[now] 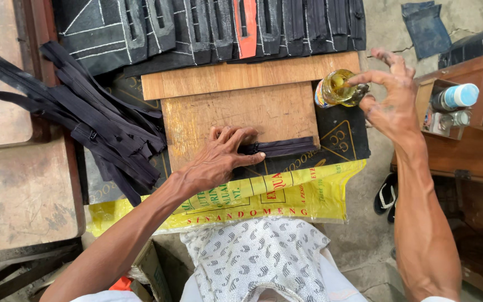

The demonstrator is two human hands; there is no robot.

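My left hand [219,156] lies flat, fingers spread, pressing the left end of a dark zipper [280,148] that runs along the front edge of the wooden board [236,112]. The board sits mid-desk on a black sheet [342,140], with a yellow plastic sheet [286,196] hanging over the desk's near edge. My right hand [389,98] is up over the board's right edge, fingers half curled, fingertips touching the cap end of a small glass bottle of yellow liquid [334,88]; can't tell if it's gripped or just touched. A pile of loose black zippers [85,117] lies at the left edge of the desk. A row of dark fabric pieces with chalk lines [208,28] runs along the far edge. A wooden tray [448,106] with small bottles stands on the right, apart from the board.
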